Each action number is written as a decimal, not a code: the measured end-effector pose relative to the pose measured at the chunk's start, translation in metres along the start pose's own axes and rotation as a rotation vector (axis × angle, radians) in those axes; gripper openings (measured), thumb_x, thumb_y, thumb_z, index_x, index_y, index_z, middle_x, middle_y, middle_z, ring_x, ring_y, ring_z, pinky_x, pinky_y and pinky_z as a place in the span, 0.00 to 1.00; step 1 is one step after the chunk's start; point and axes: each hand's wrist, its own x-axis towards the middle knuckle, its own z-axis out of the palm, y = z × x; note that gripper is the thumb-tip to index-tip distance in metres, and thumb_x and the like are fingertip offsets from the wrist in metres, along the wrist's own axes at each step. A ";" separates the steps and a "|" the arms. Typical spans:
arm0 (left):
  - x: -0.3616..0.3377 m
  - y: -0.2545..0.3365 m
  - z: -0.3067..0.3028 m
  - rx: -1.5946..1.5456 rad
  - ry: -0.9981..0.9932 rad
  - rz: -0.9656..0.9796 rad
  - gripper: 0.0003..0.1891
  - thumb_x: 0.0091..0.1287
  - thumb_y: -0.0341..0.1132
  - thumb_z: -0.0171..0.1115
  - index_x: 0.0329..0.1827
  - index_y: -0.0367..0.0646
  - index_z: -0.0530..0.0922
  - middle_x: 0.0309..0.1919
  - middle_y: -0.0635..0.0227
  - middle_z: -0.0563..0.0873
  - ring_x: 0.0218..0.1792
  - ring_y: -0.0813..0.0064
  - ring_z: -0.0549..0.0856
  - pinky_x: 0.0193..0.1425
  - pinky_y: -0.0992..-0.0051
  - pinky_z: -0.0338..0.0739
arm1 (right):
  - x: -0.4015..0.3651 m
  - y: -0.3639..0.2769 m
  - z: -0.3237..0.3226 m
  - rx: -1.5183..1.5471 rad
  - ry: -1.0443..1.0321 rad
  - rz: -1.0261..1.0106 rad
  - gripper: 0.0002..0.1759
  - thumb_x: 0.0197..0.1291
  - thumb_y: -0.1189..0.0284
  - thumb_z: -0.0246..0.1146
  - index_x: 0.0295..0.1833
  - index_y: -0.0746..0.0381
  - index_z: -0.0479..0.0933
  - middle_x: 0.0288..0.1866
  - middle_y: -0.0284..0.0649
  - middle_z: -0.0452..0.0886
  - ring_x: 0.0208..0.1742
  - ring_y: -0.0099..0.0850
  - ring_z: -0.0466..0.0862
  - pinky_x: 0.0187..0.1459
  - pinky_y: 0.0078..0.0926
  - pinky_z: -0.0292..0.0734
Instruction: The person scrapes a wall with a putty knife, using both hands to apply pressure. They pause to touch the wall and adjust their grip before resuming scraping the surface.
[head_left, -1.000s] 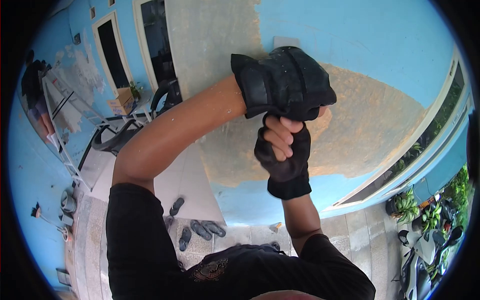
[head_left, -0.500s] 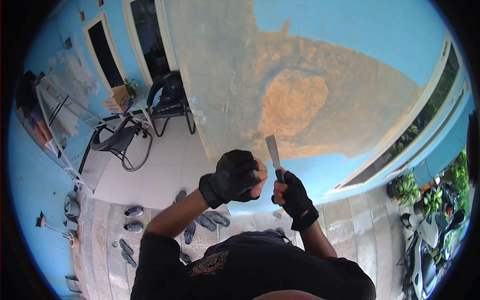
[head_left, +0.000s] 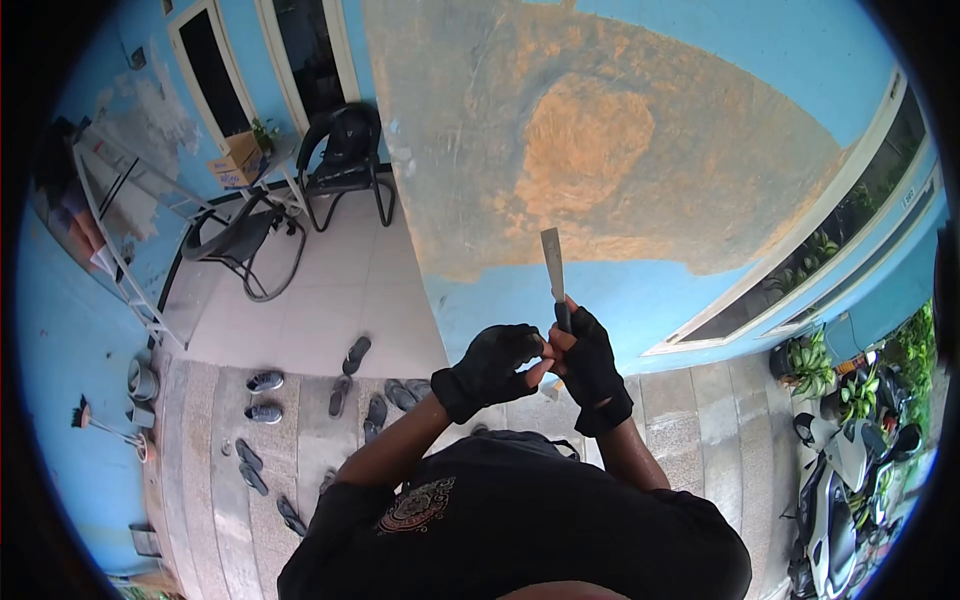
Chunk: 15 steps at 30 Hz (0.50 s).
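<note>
My right hand [head_left: 590,370], in a black fingerless glove, is wrapped round the dark handle of a scraper [head_left: 553,265], its metal blade pointing up. My left hand [head_left: 500,365], gloved the same way, is beside it, with its curled fingertips at the fingers of my right hand. Whether anything small is between the left fingertips is too small to tell. Beyond the blade stands a blue wall [head_left: 620,300] with a large bare grey and orange patch [head_left: 590,140].
Several shoes and sandals [head_left: 265,413] lie on the paving at the left. Behind them are black chairs [head_left: 345,165], a cardboard box [head_left: 238,160] and a ladder [head_left: 110,225] with a person partly visible beside it. Motorbikes [head_left: 840,500] and plants [head_left: 810,365] stand at the right.
My left hand has moved right and down, and its fingertips have come to my right hand. The right hand has shifted slightly, with the scraper more upright. The view has tilted downward.
</note>
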 end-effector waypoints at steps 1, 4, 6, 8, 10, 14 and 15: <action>-0.004 0.004 0.002 0.016 -0.017 -0.035 0.05 0.59 0.29 0.67 0.36 0.41 0.80 0.30 0.62 0.84 0.32 0.58 0.85 0.36 0.64 0.80 | -0.006 -0.001 0.003 -0.044 0.027 -0.001 0.32 0.66 0.82 0.58 0.76 0.65 0.63 0.31 0.30 0.72 0.23 0.18 0.72 0.23 0.18 0.66; -0.005 0.020 0.011 0.021 -0.013 -0.083 0.03 0.60 0.28 0.66 0.35 0.40 0.80 0.29 0.60 0.84 0.30 0.56 0.85 0.35 0.63 0.78 | -0.025 0.000 -0.005 -0.075 0.024 -0.034 0.32 0.66 0.82 0.57 0.76 0.64 0.64 0.31 0.30 0.73 0.23 0.18 0.71 0.23 0.18 0.66; -0.008 0.031 0.016 -0.033 -0.018 -0.099 0.03 0.61 0.29 0.65 0.36 0.40 0.81 0.29 0.60 0.84 0.30 0.56 0.84 0.34 0.64 0.77 | -0.039 0.000 -0.011 -0.051 -0.014 -0.060 0.31 0.66 0.83 0.57 0.76 0.64 0.64 0.31 0.30 0.73 0.23 0.18 0.71 0.23 0.18 0.65; -0.014 0.042 0.027 -0.021 0.006 -0.065 0.03 0.62 0.29 0.65 0.36 0.40 0.81 0.28 0.60 0.84 0.29 0.57 0.84 0.33 0.64 0.77 | -0.058 -0.003 -0.015 -0.095 -0.004 -0.040 0.31 0.66 0.83 0.57 0.75 0.65 0.64 0.31 0.31 0.73 0.23 0.18 0.71 0.23 0.18 0.66; -0.020 0.054 0.042 -0.032 0.039 -0.018 0.03 0.62 0.29 0.65 0.36 0.40 0.81 0.27 0.60 0.83 0.29 0.57 0.84 0.32 0.65 0.77 | -0.079 -0.002 -0.023 -0.116 0.028 -0.023 0.30 0.67 0.83 0.56 0.75 0.65 0.65 0.31 0.30 0.73 0.23 0.18 0.71 0.24 0.17 0.66; -0.036 0.090 0.087 -0.142 0.044 -0.173 0.03 0.62 0.28 0.65 0.34 0.39 0.81 0.24 0.60 0.82 0.26 0.59 0.83 0.30 0.66 0.76 | -0.130 -0.003 -0.044 -0.146 0.060 -0.027 0.30 0.67 0.83 0.56 0.75 0.65 0.65 0.32 0.29 0.72 0.24 0.16 0.72 0.24 0.15 0.67; -0.041 0.099 0.096 -0.180 0.062 -0.197 0.02 0.62 0.28 0.65 0.34 0.39 0.81 0.23 0.60 0.81 0.25 0.60 0.83 0.30 0.67 0.76 | -0.141 -0.002 -0.049 -0.174 0.099 -0.012 0.30 0.67 0.83 0.56 0.75 0.65 0.65 0.32 0.29 0.73 0.24 0.16 0.72 0.25 0.15 0.67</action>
